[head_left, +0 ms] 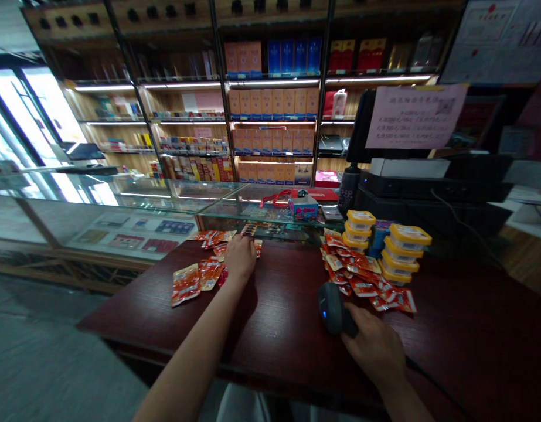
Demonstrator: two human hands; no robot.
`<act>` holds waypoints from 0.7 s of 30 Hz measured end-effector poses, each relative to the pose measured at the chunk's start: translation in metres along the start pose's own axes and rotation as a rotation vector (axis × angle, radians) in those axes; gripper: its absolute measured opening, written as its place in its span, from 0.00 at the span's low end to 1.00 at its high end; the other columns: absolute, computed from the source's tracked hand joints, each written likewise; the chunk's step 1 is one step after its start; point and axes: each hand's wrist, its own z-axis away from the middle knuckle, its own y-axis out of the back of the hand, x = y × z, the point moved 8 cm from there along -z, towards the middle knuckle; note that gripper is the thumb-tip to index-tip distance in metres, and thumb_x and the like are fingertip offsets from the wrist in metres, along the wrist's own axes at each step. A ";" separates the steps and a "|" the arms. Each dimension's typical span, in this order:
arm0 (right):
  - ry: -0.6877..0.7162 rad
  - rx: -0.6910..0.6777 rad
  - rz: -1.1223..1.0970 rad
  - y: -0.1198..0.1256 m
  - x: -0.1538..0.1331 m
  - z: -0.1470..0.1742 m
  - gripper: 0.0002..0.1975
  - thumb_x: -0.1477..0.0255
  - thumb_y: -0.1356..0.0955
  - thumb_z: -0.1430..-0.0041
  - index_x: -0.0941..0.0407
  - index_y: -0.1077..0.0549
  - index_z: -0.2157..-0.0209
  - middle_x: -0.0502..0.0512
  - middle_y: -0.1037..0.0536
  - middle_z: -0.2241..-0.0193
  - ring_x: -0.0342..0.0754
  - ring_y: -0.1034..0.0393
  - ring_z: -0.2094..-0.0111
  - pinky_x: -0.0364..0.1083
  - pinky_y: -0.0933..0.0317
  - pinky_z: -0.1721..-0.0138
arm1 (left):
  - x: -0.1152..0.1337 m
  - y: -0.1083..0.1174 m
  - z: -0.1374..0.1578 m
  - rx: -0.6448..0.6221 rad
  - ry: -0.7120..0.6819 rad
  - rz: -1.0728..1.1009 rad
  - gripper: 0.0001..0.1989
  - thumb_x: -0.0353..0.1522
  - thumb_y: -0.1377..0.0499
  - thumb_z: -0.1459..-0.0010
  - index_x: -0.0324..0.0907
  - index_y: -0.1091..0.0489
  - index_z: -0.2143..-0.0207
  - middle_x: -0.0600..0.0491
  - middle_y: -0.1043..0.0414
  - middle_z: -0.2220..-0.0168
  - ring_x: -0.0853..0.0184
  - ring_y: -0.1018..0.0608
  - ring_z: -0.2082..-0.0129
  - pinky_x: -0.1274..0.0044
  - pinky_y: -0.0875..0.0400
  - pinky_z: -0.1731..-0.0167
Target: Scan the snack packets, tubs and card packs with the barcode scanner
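My left hand (240, 255) reaches to the far left part of the dark wooden table. Its fingers are curled down among shiny orange snack packets (186, 283), and what lies under the fingertips is hidden. One orange packet (258, 248) shows right beside that hand. In my right hand (376, 346) is a black barcode scanner (330, 308) with a blue light, gripped by its handle, its head turned to the left. Just beyond the scanner lies a heap of similar orange packets (362, 272).
Yellow-lidded tubs stand in a left stack (358, 230) and a right stack (402, 252) behind the heap. The scanner's cable (432, 378) runs toward the lower right. Past the table (279, 316) are a glass counter (164, 196), a small open box (303, 208) and a monitor (360, 126).
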 end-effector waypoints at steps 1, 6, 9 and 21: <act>-0.002 0.000 0.001 0.000 0.000 0.000 0.17 0.73 0.36 0.46 0.53 0.30 0.53 0.53 0.22 0.60 0.50 0.26 0.60 0.45 0.38 0.64 | -0.001 0.000 -0.002 0.016 0.063 0.096 0.13 0.33 0.53 0.39 0.40 0.31 0.69 0.44 0.28 0.64 0.59 0.26 0.61 0.69 0.34 0.61; -0.013 -0.015 0.002 0.001 -0.001 -0.001 0.17 0.73 0.35 0.45 0.54 0.30 0.52 0.53 0.22 0.60 0.50 0.26 0.61 0.46 0.38 0.63 | -0.001 -0.035 0.013 -0.036 0.384 0.698 0.13 0.35 0.56 0.38 0.42 0.40 0.73 0.52 0.33 0.75 0.66 0.26 0.75 0.76 0.34 0.77; -0.005 -0.015 0.000 0.002 -0.002 -0.001 0.19 0.74 0.35 0.47 0.54 0.30 0.52 0.54 0.22 0.59 0.51 0.27 0.59 0.46 0.38 0.61 | 0.011 -0.071 0.040 -0.143 0.564 1.114 0.14 0.42 0.55 0.38 0.42 0.42 0.70 0.57 0.36 0.77 0.70 0.28 0.85 0.81 0.41 0.87; -0.042 0.000 0.037 0.003 -0.003 -0.002 0.20 0.75 0.35 0.49 0.54 0.30 0.52 0.54 0.22 0.60 0.49 0.26 0.62 0.45 0.38 0.62 | 0.038 -0.071 0.058 -0.107 0.325 1.565 0.16 0.39 0.36 0.51 0.41 0.39 0.67 0.54 0.28 0.65 0.66 0.21 0.64 0.67 0.25 0.59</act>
